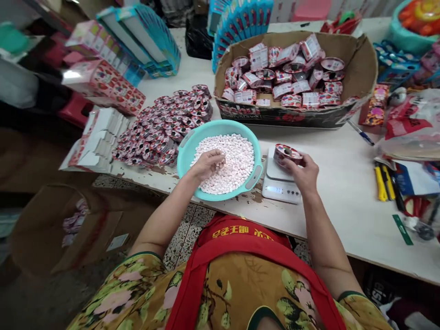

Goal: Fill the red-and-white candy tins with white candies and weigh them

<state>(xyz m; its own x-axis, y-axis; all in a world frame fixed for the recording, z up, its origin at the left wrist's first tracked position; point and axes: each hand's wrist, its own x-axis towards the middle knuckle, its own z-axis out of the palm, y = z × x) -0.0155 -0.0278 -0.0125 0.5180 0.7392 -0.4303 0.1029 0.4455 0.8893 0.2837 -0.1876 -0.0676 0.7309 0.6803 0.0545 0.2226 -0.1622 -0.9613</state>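
My left hand point(208, 163) rests in a teal basin point(188, 147) filled with small white and pink candies point(237, 160); its fingers are curled into the pile. My right hand point(303, 172) grips a small round red-printed tin point(287, 153) that sits on a white digital scale point(281, 185). The scale stands just right of the basin on the white table point(343, 183).
A heap of round printed lids point(165, 126) lies left of the basin, beside stacked flat cartons point(99, 137). A big cardboard box point(360, 68) of filled tins and packets stands behind. Yellow cutters point(381, 183) and bags lie at right. A carton point(51, 229) sits on the floor.
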